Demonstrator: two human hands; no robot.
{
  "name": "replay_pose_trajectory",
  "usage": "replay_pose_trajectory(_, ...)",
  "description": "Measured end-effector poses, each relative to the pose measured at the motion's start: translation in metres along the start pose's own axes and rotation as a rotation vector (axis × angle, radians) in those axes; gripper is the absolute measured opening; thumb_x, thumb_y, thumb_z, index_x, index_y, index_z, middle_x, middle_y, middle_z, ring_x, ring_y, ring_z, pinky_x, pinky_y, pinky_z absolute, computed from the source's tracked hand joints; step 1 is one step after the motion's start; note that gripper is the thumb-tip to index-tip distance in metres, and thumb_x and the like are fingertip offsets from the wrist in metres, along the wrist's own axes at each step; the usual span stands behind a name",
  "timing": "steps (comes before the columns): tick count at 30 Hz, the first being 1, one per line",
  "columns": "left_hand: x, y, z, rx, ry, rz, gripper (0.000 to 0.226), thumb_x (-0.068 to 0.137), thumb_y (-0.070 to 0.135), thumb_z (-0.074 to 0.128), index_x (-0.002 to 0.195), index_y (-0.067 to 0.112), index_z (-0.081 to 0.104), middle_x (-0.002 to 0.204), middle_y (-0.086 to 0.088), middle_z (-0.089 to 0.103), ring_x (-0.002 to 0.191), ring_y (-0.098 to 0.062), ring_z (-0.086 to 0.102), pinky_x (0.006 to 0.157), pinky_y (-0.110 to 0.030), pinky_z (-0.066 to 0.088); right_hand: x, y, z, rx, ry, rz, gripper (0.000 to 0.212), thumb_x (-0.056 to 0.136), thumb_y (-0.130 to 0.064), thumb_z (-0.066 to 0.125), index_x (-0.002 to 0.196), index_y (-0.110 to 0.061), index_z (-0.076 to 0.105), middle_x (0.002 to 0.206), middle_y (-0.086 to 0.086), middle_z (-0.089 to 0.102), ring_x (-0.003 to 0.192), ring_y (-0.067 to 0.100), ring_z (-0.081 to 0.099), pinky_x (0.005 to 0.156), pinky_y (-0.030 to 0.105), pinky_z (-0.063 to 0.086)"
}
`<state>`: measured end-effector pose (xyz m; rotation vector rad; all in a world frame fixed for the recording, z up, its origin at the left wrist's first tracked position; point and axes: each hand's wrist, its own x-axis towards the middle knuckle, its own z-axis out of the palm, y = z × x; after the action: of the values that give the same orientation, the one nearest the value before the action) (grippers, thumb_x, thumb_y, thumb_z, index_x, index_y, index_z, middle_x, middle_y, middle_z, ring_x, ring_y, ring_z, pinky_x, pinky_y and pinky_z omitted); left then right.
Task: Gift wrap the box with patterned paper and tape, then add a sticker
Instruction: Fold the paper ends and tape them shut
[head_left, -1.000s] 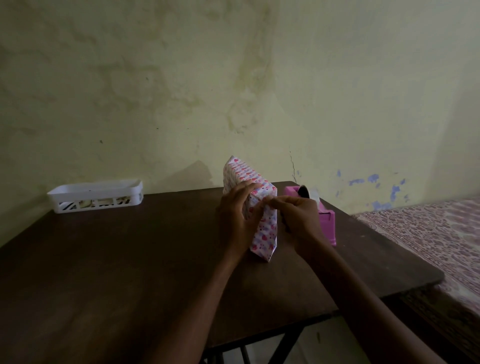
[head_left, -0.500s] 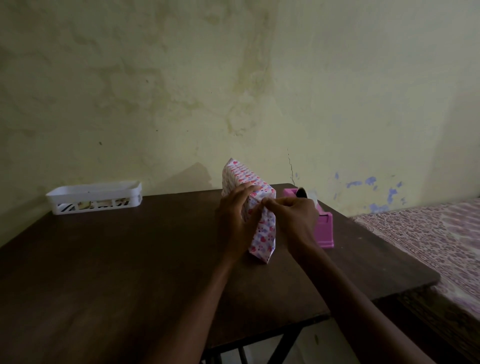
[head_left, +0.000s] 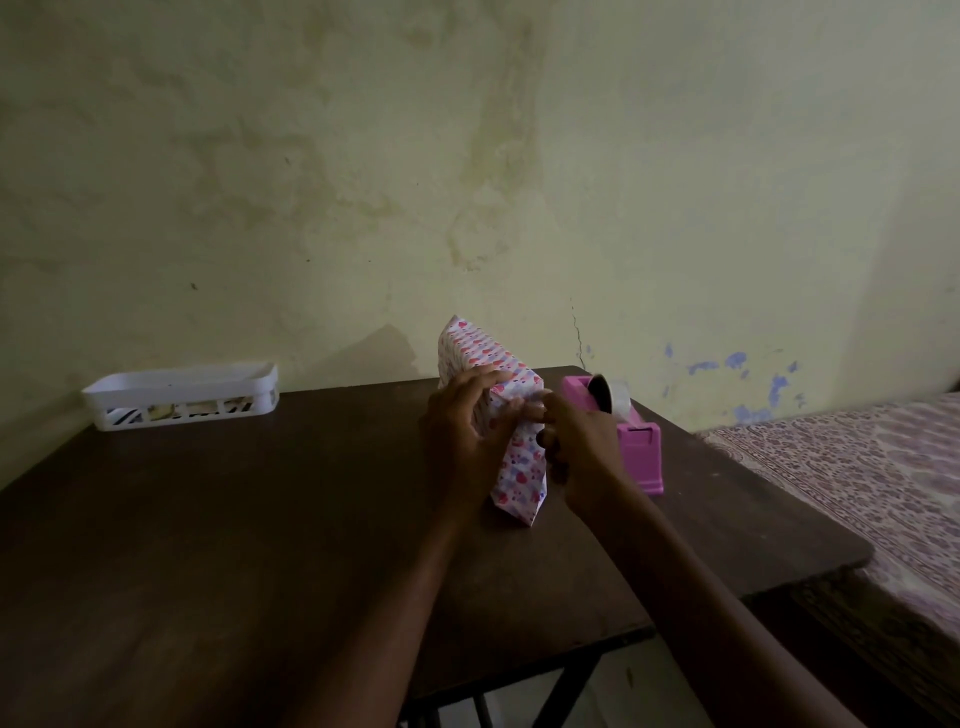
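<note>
On the dark table (head_left: 208, 519), toward its far right side, the wrapped box (head_left: 485, 358) stands up on its thin edge. Its long side runs away from the person, toward the wall, and its near end faces them. The left hand (head_left: 460, 436) curls over the top and left face and holds the box up. The right hand (head_left: 582, 447) has bent fingers that pinch the paper fold (head_left: 519, 470) at that near end. The pink tape holder (head_left: 641, 457) sits just beside the right hand, so I think that hand is the one to reach for tape next.
</note>
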<state>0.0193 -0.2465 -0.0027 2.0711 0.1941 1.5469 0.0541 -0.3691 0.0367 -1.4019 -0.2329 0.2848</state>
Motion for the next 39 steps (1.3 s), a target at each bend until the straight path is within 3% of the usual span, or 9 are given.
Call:
replay_pose_trajectory(2, 0.000, 0.000, 0.000, 0.006, -0.002, -0.004, 0.045, 0.087, 0.049, 0.067, 0.123, 0.022, 0.062, 0.128, 0.004, 0.062, 0.116, -0.005, 0.050, 0.093, -0.040, 0.051, -0.001, 0.000, -0.001, 0.032, -0.013, -0.006, 0.024, 0.095, -0.036, 0.058, 0.097, -0.013, 0.066, 0.073, 0.003, 0.060, 0.053, 0.009, 0.046, 0.048, 0.023, 0.034)
replay_pose_trajectory(7, 0.000, 0.001, -0.001, 0.046, -0.011, 0.026, 0.049, 0.089, 0.057, 0.055, 0.124, 0.022, 0.061, 0.128, 0.002, 0.062, 0.116, -0.014, 0.054, 0.091, -0.044, 0.051, -0.009, -0.003, -0.007, 0.082, -0.123, 0.034, 0.045, 0.100, -0.044, 0.045, 0.107, -0.007, 0.069, 0.053, -0.005, 0.044, 0.040, 0.005, 0.035, 0.040, 0.019, 0.028)
replay_pose_trajectory(13, -0.001, 0.005, -0.001, 0.097, -0.009, 0.057, 0.044, 0.090, 0.051, 0.059, 0.124, 0.022, 0.061, 0.127, 0.002, 0.063, 0.116, -0.017, 0.056, 0.091, -0.046, 0.050, -0.021, -0.011, -0.019, 0.514, -0.326, 0.301, 0.051, 0.101, -0.042, 0.042, 0.121, 0.001, 0.062, 0.046, -0.006, 0.035, 0.036, 0.004, 0.027, 0.036, 0.017, 0.020)
replay_pose_trajectory(20, 0.000, 0.002, 0.005, 0.126, -0.021, 0.075, 0.044, 0.089, 0.049, 0.062, 0.122, 0.020, 0.063, 0.126, 0.001, 0.064, 0.115, -0.017, 0.057, 0.091, -0.043, 0.051, -0.035, -0.002, -0.011, 0.719, -0.277, 0.302, 0.040, 0.102, -0.033, 0.042, 0.126, -0.005, 0.059, 0.045, -0.006, 0.037, 0.033, 0.003, 0.028, 0.035, 0.016, 0.018)
replay_pose_trajectory(26, 0.001, 0.003, 0.003, 0.122, -0.007, 0.089, 0.043, 0.090, 0.050, 0.058, 0.119, 0.020, 0.066, 0.124, 0.003, 0.064, 0.114, -0.015, 0.057, 0.091, -0.039, 0.050, -0.044, 0.006, 0.003, 0.894, -0.250, 0.277, 0.025, 0.102, -0.031, 0.045, 0.108, -0.012, 0.060, 0.041, -0.006, 0.034, 0.030, 0.003, 0.025, 0.033, 0.015, 0.016)
replay_pose_trajectory(31, 0.001, 0.002, 0.003, 0.103, 0.003, 0.102, 0.035, 0.090, 0.041, 0.065, 0.117, 0.020, 0.065, 0.122, 0.001, 0.065, 0.112, -0.017, 0.059, 0.089, -0.041, 0.052, -0.047, 0.011, 0.009, 0.986, -0.213, 0.258, 0.025, 0.102, -0.030, 0.046, 0.113, -0.013, 0.062, 0.043, -0.007, 0.033, 0.031, 0.003, 0.024, 0.034, 0.015, 0.016)
replay_pose_trajectory(35, 0.000, 0.001, 0.004, 0.088, 0.024, 0.088, 0.031, 0.089, 0.035, 0.069, 0.117, 0.020, 0.066, 0.122, 0.002, 0.065, 0.112, -0.016, 0.058, 0.089, -0.040, 0.053, -0.040, 0.018, 0.006, 0.933, -0.196, 0.205, 0.014, 0.097, -0.025, 0.056, 0.090, -0.015, 0.064, 0.045, -0.007, 0.035, 0.032, 0.004, 0.026, 0.032, 0.015, 0.018)
replay_pose_trajectory(37, 0.000, 0.003, 0.004, 0.070, 0.030, 0.078, 0.032, 0.089, 0.034, 0.069, 0.117, 0.020, 0.066, 0.122, 0.001, 0.065, 0.112, -0.015, 0.058, 0.090, -0.039, 0.053, -0.037, 0.021, 0.001, 0.744, -0.145, 0.109, 0.011, 0.093, -0.023, 0.062, 0.086, -0.015, 0.064, 0.048, -0.007, 0.042, 0.035, 0.003, 0.035, 0.033, 0.015, 0.028)
replay_pose_trajectory(39, 0.000, 0.002, 0.003, 0.056, 0.023, 0.077, 0.032, 0.089, 0.036, 0.068, 0.117, 0.020, 0.065, 0.123, 0.001, 0.065, 0.114, -0.016, 0.058, 0.092, -0.040, 0.052, -0.030, 0.026, -0.004, 0.463, 0.000, -0.115, 0.008, 0.092, -0.021, 0.065, 0.092, -0.014, 0.069, 0.059, -0.008, 0.058, 0.048, 0.002, 0.052, 0.040, 0.016, 0.041)
